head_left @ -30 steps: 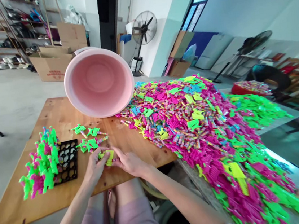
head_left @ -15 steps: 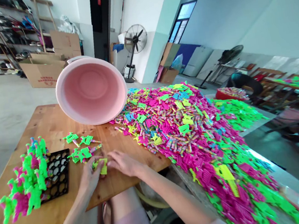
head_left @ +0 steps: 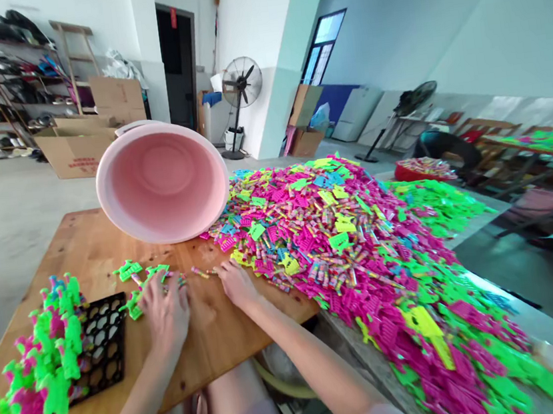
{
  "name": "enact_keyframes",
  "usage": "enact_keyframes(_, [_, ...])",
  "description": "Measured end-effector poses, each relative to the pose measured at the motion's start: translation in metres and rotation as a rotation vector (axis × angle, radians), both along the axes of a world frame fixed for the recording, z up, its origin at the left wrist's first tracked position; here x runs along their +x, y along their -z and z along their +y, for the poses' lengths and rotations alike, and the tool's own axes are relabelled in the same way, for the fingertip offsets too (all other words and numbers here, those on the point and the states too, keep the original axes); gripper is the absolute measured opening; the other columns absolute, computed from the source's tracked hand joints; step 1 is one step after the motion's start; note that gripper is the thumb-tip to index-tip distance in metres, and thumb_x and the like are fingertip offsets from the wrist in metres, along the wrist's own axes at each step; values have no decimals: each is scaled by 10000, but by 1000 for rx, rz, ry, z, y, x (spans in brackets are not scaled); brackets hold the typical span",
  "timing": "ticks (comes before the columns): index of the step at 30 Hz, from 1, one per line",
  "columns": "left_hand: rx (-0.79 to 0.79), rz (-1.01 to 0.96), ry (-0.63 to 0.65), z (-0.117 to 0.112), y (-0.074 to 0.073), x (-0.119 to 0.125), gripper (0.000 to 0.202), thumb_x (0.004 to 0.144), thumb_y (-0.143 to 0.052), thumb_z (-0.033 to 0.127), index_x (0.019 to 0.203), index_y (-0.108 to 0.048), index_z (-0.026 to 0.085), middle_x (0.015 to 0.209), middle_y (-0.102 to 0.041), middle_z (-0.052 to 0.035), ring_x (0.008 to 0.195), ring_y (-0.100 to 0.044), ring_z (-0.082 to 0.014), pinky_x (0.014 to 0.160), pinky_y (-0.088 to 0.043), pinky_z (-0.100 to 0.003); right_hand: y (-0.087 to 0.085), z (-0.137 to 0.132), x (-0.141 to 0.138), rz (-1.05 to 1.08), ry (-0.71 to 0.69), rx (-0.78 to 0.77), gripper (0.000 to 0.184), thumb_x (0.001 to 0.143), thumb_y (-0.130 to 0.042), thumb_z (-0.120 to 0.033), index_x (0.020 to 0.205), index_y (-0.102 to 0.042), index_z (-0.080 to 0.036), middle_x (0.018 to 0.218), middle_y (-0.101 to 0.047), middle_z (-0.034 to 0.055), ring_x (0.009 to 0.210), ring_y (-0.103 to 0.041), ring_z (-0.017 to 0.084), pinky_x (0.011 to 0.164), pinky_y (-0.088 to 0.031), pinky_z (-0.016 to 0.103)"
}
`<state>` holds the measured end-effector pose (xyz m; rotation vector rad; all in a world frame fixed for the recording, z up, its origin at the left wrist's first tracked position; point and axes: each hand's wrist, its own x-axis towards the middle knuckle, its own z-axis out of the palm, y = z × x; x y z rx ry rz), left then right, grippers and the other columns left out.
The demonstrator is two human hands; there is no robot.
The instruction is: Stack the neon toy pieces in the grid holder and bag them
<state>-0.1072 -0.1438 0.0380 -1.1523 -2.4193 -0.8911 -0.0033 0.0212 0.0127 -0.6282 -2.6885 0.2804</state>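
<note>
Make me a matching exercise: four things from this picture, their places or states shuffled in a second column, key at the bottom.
1. Pink tub
2. Black tray
3. Left hand
4. Right hand

A. beside the heap's left edge
B. partly covered by standing figures
C. tipped, opening facing the camera
D. at the loose green pieces

Pairs: 1-C, 2-B, 3-D, 4-A

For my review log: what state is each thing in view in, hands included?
Left hand: over green plastic pieces, grip unclear
Right hand: fingers at the pile's near edge, grip unclear
Multicoloured heap of small plastic pieces: loose, unsorted
Black plastic tray with round holes: partly covered by green and pink figures
Round pink plastic tub: tipped, mouth toward camera
Brown cardboard box: flaps open
Black standing fan: apparently stopped
</note>
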Motion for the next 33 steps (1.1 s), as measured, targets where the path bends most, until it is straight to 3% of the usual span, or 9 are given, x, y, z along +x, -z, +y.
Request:
enact_keyframes(4, [-59, -134, 308, 32, 14, 22, 282, 910, -449, 236, 1071, -676, 191, 1179, -608, -149, 1126, -512, -317, 934, -388, -459, 0, 2, 35, 449, 140, -343, 240, 965, -410, -220, 1124, -578, -157, 968, -664, 101, 900, -630, 205, 796, -510, 321])
enact_keyframes(8, [-58, -243, 346, 67, 19, 37, 260, 845, -583, 326, 1042, -669, 180, 1139, -624, -152, 1047, -534, -320, 901, -403, -474, -8, 3, 58, 602, 160, -714, 345, 949, -461, -361, 1240, -463, -175, 707, -635, -1, 483, -537, 138, 482, -453, 248])
enact_keyframes(12, [2, -399, 337, 75, 19, 40, 185, 738, -683, 344, 830, -654, 185, 1002, -650, -121, 984, -559, -306, 890, -411, -473, -18, -11, 70, 619, 85, -826, 313, 928, -498, -447, 1100, -568, -195, 760, -660, 28, 594, -618, 146, 545, -506, 254])
enact_keyframes(17, [165, -665, 291, 40, 15, 38, 282, 720, -655, 423, 844, -560, 188, 718, -617, -19, 701, -604, -210, 719, -492, -382, -25, -34, 84, 611, 70, -740, 318, 865, -615, -451, 1035, -633, -183, 850, -662, 45, 740, -633, 166, 666, -524, 274])
enact_keyframes(21, [348, -945, 330, 3, 0, 50, 462, 782, -591, 496, 1103, -500, 176, 901, -685, -45, 772, -669, -182, 714, -533, -331, -33, -67, 84, 565, 59, -648, 320, 937, -509, -449, 877, -654, -170, 881, -626, 67, 788, -606, 167, 707, -514, 276])
enact_keyframes(24, [460, -1184, 360, -19, -13, 54, 553, 679, -733, 455, 1106, -513, 181, 888, -706, -37, 752, -671, -172, 714, -533, -300, -37, -90, 77, 550, -42, -804, 306, 973, -446, -425, 1036, -617, -179, 902, -660, 66, 785, -640, 161, 732, -526, 281])
enact_keyframes(27, [380, -1079, 277, -40, -23, 45, 595, 614, -794, 399, 1103, -526, 191, 747, -709, -1, 666, -656, -173, 646, -509, -272, -39, -100, 73, 578, -47, -965, 362, 962, -468, -441, 1231, -507, -203, 875, -681, 48, 717, -656, 157, 672, -542, 275])
enact_keyframes(30, [204, -838, 213, -61, -30, 33, 366, 639, -764, 396, 916, -642, 192, 666, -683, 11, 629, -624, -170, 613, -480, -262, -43, -104, 73, 591, -65, -969, 325, 946, -505, -439, 1173, -542, -210, 918, -683, 50, 779, -664, 165, 717, -544, 283])
enact_keyframes(33, [156, -806, 326, -74, -32, 28, 248, 647, -761, 387, 772, -687, 186, 678, -681, -6, 684, -631, -181, 677, -495, -278, -49, -115, 72, 536, -140, -896, 275, 958, -501, -410, 1093, -624, -205, 964, -677, 51, 844, -647, 165, 778, -522, 282])
